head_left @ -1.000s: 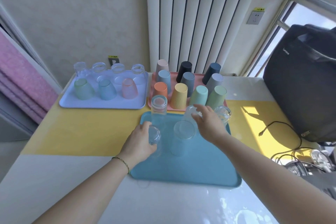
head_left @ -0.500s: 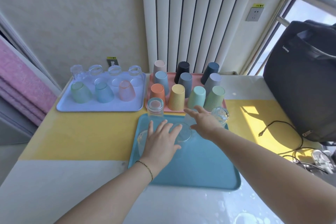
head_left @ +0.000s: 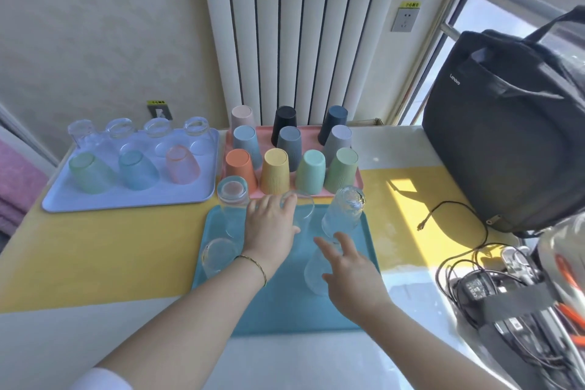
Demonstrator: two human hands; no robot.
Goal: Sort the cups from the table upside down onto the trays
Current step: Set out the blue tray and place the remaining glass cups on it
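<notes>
Head view shows our left hand (head_left: 272, 228) and right hand (head_left: 351, 279), fingers open, over clear glass cups (head_left: 343, 215) on the blue plastic tray (head_left: 285, 310); slippery, breakable, so we'd hold their sides.

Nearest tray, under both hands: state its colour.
The nearest tray is plain sky blue, shown best in the head view.
</notes>
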